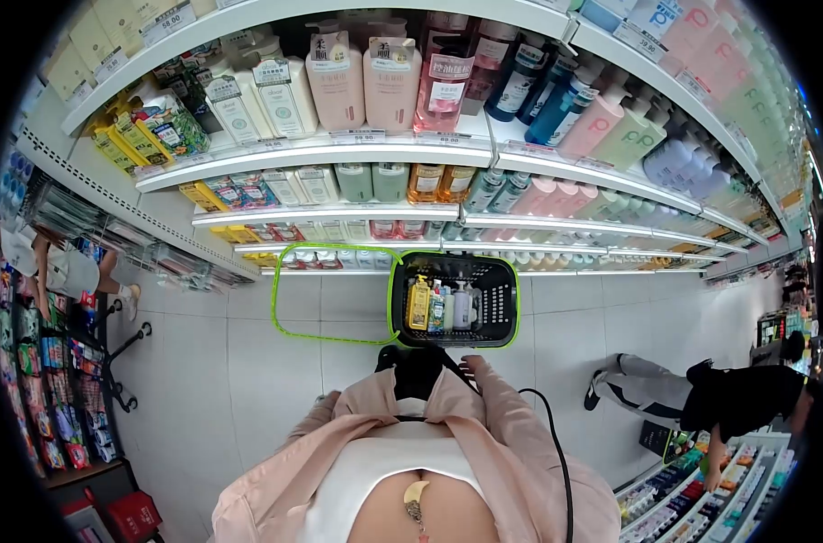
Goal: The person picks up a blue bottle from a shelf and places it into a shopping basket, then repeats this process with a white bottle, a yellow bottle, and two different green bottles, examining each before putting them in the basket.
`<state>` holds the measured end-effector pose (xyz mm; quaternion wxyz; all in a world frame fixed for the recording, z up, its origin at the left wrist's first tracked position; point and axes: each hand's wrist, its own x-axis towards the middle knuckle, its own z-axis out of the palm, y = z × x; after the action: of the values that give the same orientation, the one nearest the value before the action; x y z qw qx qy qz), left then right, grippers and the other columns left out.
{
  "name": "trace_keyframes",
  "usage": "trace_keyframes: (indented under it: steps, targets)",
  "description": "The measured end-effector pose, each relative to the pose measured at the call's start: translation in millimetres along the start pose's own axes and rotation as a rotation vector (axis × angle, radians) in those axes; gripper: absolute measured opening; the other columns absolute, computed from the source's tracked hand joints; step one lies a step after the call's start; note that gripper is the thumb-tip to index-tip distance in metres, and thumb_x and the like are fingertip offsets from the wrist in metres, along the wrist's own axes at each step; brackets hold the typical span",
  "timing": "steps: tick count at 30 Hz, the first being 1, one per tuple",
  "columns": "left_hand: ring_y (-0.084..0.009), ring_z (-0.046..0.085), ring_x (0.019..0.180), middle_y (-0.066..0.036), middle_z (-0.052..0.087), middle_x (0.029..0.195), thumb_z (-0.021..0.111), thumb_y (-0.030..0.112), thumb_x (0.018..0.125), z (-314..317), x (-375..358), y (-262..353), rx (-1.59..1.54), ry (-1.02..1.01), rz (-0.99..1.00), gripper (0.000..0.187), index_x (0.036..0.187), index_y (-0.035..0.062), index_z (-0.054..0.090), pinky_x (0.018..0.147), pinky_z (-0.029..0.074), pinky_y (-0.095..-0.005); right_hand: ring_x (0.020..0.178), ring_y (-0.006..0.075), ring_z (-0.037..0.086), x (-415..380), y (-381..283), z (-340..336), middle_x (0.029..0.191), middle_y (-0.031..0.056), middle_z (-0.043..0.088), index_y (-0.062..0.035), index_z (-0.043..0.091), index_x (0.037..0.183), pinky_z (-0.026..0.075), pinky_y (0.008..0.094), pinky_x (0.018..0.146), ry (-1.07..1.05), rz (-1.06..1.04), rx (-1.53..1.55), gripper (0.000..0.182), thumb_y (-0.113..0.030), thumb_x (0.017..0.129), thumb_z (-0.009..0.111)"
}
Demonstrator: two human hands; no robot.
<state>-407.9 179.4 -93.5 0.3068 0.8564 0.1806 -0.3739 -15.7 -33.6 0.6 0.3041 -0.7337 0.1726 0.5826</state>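
Just below the basket's lower right corner, my right hand hangs beside my body, fingers slightly apart and nothing visible in it. Only a small part of my left hand shows past the pink sleeve, and its fingers cannot be made out. On the floor in front of me stands a black basket with a green rim and its green handle folded to the left. Inside it are a yellow pump bottle, a blue and green patterned pack and a pale lilac pump bottle, among several items.
Shelves of pump bottles curve across the front. A person in black reaches toward a lower display at right. Another person stands at left near a rack of packets. A black cable runs beside my right sleeve.
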Motion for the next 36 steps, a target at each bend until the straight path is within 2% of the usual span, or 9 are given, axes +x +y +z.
trace_keyframes:
  steps: [8, 10, 12, 14, 15, 17, 19, 25, 36]
  targets:
    - [-0.0256, 0.059, 0.080, -0.014, 0.060, 0.091, 0.050, 0.019, 0.074, 1, 12, 18, -0.185, 0.032, -0.078, 0.021, 0.086, 0.0041, 0.060, 0.070, 0.048, -0.0345, 0.062, 0.0149, 0.053, 14, -108, 0, 0.071, -0.0001, 0.058, -0.0125, 0.057, 0.085, 0.042, 0.0323, 0.052, 0.002, -0.313, 0.081, 0.015, -0.024, 0.076, 0.054]
    - [-0.0257, 0.060, 0.078, -0.014, 0.061, 0.088, 0.052, 0.018, 0.073, -12, 34, 18, -0.087, 0.108, 0.004, 0.019, 0.082, 0.0031, 0.060, 0.069, 0.048, -0.0346, 0.056, 0.0126, 0.051, 17, -150, -11, 0.065, 0.0002, 0.054, -0.0093, 0.058, 0.078, 0.039, 0.0275, 0.044, -0.173, -0.488, 0.136, 0.009, -0.018, 0.074, 0.055]
    - [-0.0245, 0.061, 0.072, -0.015, 0.062, 0.085, 0.051, 0.015, 0.073, -40, 54, 36, -0.137, 0.194, -0.061, 0.023, 0.089, 0.0016, 0.060, 0.064, 0.049, -0.0340, 0.052, 0.0095, 0.048, 37, -196, -17, 0.065, 0.0005, 0.052, -0.0075, 0.058, 0.081, 0.033, 0.0242, 0.038, 0.022, -0.842, 0.232, 0.009, -0.012, 0.074, 0.055]
    - [-0.0227, 0.060, 0.069, -0.015, 0.062, 0.085, 0.048, 0.014, 0.074, -82, 52, 76, -0.750, 0.284, -0.253, 0.030, 0.100, 0.0013, 0.057, 0.062, 0.048, -0.0334, 0.058, 0.0128, 0.051, 66, -247, -44, 0.067, 0.0033, 0.055, -0.0057, 0.059, 0.084, 0.040, 0.0279, 0.047, 0.371, -1.143, -0.056, 0.013, -0.009, 0.073, 0.054]
    - [-0.0249, 0.059, 0.077, -0.014, 0.060, 0.091, 0.049, 0.013, 0.075, -96, 67, 85, -0.691, 0.278, -0.227, 0.030, 0.101, 0.0014, 0.056, 0.068, 0.048, -0.0332, 0.068, 0.0189, 0.054, 10, -265, -54, 0.072, 0.0073, 0.057, -0.0032, 0.058, 0.089, 0.044, 0.0302, 0.062, 0.618, -1.291, -0.093, 0.018, -0.009, 0.072, 0.053]
    - [-0.0259, 0.059, 0.082, -0.015, 0.060, 0.095, 0.047, 0.015, 0.076, -97, 102, 98, -0.593, 0.297, -0.122, 0.032, 0.104, 0.0014, 0.055, 0.072, 0.047, -0.0336, 0.094, 0.0318, 0.050, -53, -306, -84, 0.097, 0.0181, 0.055, -0.0002, 0.054, 0.101, 0.038, 0.0363, 0.083, 0.642, -1.356, -0.081, 0.034, -0.007, 0.068, 0.056]
    - [-0.0269, 0.058, 0.084, -0.017, 0.059, 0.096, 0.044, 0.019, 0.077, -117, 113, 124, -0.528, 0.346, -0.134, 0.034, 0.104, 0.0028, 0.056, 0.075, 0.045, -0.0346, 0.096, 0.0297, 0.050, -57, -341, -104, 0.095, 0.0171, 0.056, -0.0011, 0.046, 0.110, 0.039, 0.0364, 0.082, 0.624, -1.557, 0.003, 0.046, -0.006, 0.066, 0.057]
    - [-0.0294, 0.052, 0.098, -0.017, 0.056, 0.102, 0.049, 0.023, 0.074, -148, 107, 167, -0.620, 0.438, -0.141, 0.033, 0.102, 0.0076, 0.058, 0.086, 0.040, -0.0338, 0.069, 0.0282, 0.060, -94, -394, -123, 0.088, 0.0167, 0.058, -0.0024, 0.042, 0.111, 0.046, 0.0362, 0.068, 0.467, -1.367, -0.220, 0.051, -0.012, 0.065, 0.062]
    - [-0.0262, 0.056, 0.088, -0.013, 0.059, 0.098, 0.052, 0.017, 0.073, -70, 78, 117, -0.433, 0.230, -0.271, 0.030, 0.101, 0.0073, 0.059, 0.077, 0.044, -0.0327, 0.082, 0.0304, 0.056, -101, -400, -124, 0.094, 0.0172, 0.056, -0.0018, 0.055, 0.098, 0.044, 0.0361, 0.071, 0.610, -1.473, -0.628, 0.039, -0.015, 0.063, 0.067]
